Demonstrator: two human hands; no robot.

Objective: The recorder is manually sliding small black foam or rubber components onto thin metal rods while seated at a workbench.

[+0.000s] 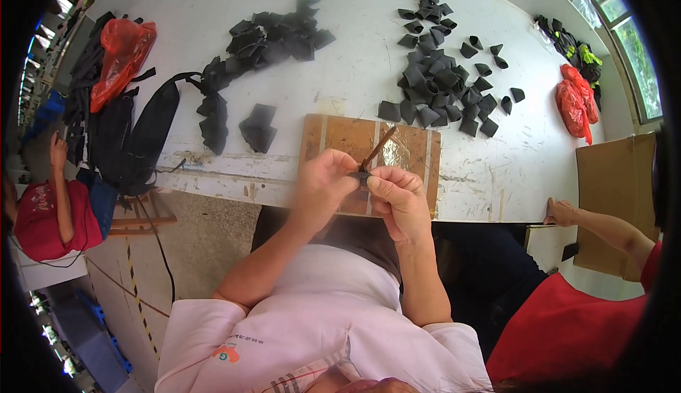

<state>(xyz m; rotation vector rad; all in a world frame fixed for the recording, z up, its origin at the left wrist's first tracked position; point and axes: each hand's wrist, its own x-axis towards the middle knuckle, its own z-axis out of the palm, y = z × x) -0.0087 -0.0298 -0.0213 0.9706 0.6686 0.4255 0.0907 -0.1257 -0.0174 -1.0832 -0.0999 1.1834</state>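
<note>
My left hand (327, 184) and my right hand (399, 193) meet above a brown board (312, 135) at the table's near edge. Between their pinched fingertips is a small black fabric piece (362, 178), mostly covered by the fingers. A narrow dark brown stick (379, 147) slants up and right from just behind the fingertips; whether a finger touches it I cannot tell. Clear tape (397, 150) covers part of the board. Beyond it, toward the right, lies a heap of folded black pieces (431, 81). Flatter black pieces (266, 42) are piled farther left, with one stack (259, 129) nearer me.
A black bag (152, 137) and a red plastic bag (122, 56) lie at the left. Another red bag (575, 102) is at the far right, near a cardboard box (616, 205). A co-worker's hand (562, 212) rests on the table edge; another person (53, 216) sits left.
</note>
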